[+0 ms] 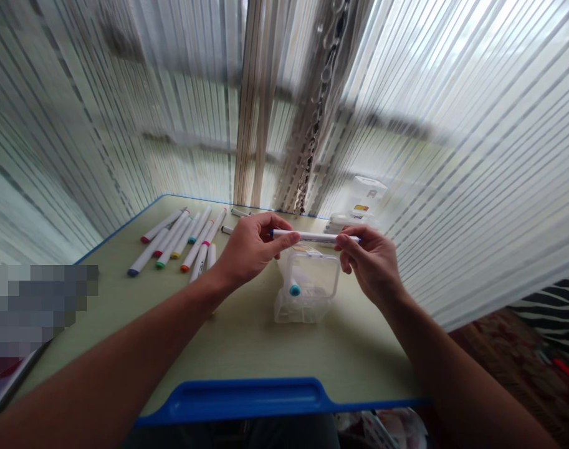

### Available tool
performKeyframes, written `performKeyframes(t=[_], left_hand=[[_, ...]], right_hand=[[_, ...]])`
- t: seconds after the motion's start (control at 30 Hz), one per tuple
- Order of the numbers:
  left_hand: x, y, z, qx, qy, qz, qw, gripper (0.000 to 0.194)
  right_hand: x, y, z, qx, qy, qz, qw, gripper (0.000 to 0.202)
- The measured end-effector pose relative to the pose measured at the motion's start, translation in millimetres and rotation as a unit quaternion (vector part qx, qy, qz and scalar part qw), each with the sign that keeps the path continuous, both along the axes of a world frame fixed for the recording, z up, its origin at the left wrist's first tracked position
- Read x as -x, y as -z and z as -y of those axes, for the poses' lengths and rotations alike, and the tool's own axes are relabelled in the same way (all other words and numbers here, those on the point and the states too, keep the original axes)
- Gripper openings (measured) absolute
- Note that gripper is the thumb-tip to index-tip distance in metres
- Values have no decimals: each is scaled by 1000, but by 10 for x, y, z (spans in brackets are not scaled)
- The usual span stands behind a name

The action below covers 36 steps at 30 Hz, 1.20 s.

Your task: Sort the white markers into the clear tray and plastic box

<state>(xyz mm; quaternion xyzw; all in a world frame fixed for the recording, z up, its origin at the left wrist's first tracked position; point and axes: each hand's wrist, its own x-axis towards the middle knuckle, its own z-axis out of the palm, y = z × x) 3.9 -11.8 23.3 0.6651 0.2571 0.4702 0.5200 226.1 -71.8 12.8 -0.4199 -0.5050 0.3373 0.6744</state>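
Observation:
Between my two hands a white marker (319,237) with blue ends is held level above the table. My left hand (260,243) pinches its left end with thumb and fingers. Its right end is gripped by my right hand (371,252). Just below the marker stands a clear plastic case (307,305), in which a marker with a teal end (294,290) lies. Left of my left hand, several white markers (172,240) with coloured ends lie spread on the table, some partly hidden by my left arm.
The pale table (247,349) has a blue rim with a blue tray groove (247,396) at the near edge. Another clear case with a raised lid (368,190) stands at the back right. A striped string curtain (195,93) hangs behind the table.

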Motion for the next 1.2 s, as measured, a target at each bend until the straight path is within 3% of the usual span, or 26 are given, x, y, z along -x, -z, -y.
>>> performKeyframes(t=[0.23, 0.63, 1.2], left_hand=[[-4, -4, -2, 5, -9, 9, 1000, 31], [-14, -34, -16, 83, -17, 63, 994, 24], [15, -49, 33, 17, -7, -1, 1000, 35]], right_hand=[[27, -50, 10, 19, -10, -30, 999, 23], [-1, -59, 5, 32, -6, -35, 999, 23], [14, -19, 7, 18, -10, -3, 1000, 27]])
